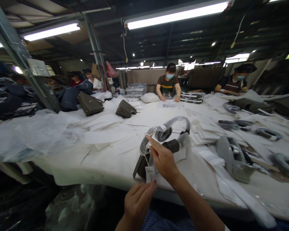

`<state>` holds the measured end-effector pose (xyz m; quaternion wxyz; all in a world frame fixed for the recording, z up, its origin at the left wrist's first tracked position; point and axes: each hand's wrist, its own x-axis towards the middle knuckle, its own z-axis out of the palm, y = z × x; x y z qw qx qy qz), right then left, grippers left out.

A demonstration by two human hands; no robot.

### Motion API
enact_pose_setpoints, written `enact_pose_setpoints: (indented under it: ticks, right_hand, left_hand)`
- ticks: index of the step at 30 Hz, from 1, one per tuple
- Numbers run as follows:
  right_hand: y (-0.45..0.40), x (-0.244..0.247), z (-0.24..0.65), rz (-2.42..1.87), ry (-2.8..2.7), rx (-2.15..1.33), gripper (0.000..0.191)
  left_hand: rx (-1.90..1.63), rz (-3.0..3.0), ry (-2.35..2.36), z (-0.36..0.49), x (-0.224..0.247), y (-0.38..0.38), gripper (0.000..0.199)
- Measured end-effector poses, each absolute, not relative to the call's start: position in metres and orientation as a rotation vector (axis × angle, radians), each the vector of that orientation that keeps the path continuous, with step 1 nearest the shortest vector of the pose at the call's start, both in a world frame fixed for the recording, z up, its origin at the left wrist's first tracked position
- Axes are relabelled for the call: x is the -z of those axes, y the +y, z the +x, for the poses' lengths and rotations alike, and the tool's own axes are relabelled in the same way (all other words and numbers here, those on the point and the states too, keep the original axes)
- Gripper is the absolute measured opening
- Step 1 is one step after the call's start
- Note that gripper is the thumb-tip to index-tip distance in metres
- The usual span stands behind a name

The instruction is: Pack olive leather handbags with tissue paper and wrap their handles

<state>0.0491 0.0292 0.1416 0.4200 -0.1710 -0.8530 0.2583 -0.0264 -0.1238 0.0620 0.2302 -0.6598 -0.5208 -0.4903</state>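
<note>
So the dark bag [140, 165] is at lower centre of the frame, on the white desk [154, 114]; can't tell what's inside. The strap [175, 119] by it is wrapped in clear plastic. Right hand [165, 159] has its fingers mostly straight, index reaching the strap, no idea if they're gripping. Left hand [139, 196] has its fingers bunched at the white tag's [150, 173] bottom edge, can't tell if pinched. Far right, a grey holder [223, 149] has something shiny and metallic inside.

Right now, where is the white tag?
In the head view, the white tag is low near the middle, by the table's near edge, just above the left hand and below-left of the right hand.
</note>
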Motion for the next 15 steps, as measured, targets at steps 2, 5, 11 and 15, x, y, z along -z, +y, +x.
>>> enact_pose_setpoints:
  ticks: [2,5,11,15]
  right_hand:
    - [0.032,-0.140,0.054,-0.371,-2.141,-0.691,0.047]
    - [0.038,-0.133,0.073,-0.344,-2.126,-0.758,0.047]
    - [0.047,-0.083,0.123,-0.547,-1.935,-0.827,0.034]
    - [0.050,-0.037,0.140,-0.629,-1.865,-0.877,0.033]
  left_hand:
    - [1.359,-1.907,-1.481,-0.026,-0.059,-0.119,0.043]
    - [1.380,-1.971,-1.621,-0.043,-0.048,-0.117,0.035]
    - [1.874,-1.270,-2.104,-0.086,-0.013,-0.084,0.081]
    - [2.098,-1.282,-2.480,-0.087,-0.006,-0.046,0.061]
